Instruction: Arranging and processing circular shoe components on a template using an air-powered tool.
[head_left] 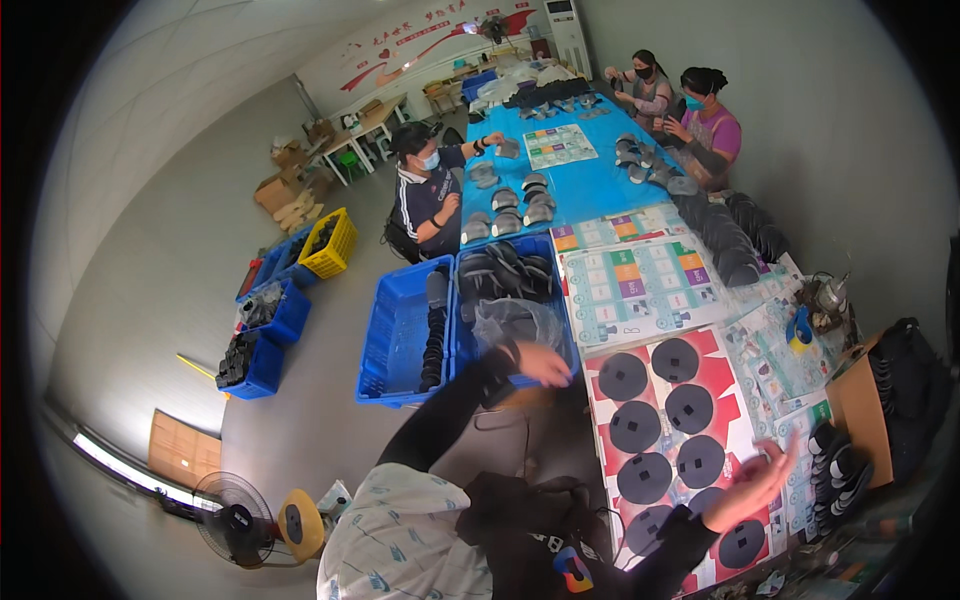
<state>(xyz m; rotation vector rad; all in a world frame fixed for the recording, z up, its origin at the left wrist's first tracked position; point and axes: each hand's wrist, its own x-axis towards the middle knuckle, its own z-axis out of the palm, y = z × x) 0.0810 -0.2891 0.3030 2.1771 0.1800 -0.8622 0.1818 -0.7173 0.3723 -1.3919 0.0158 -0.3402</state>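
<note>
Two columns of black round flat pieces (634,426), most showing a small dark square patch, lie on a red-and-white printed sheet (727,372). Over the sheet's near right side, my right hand (755,490) hovers with its fingers apart, holding nothing. My left hand (543,364) reaches across the near right corner of a blue crate (466,352); its fingers are smeared and what they may hold cannot be made out. Inside that crate are dark curved pieces (505,270) and a clear plastic bag (520,322).
Another blue crate (392,325) stands left, with a stacked dark row. Co-workers sit around the blue-covered table (560,180), among grey cap-like pieces (507,222). At right are a cardboard box (862,420) and blue tape dispenser (799,328). A fan (236,518) stands lower left.
</note>
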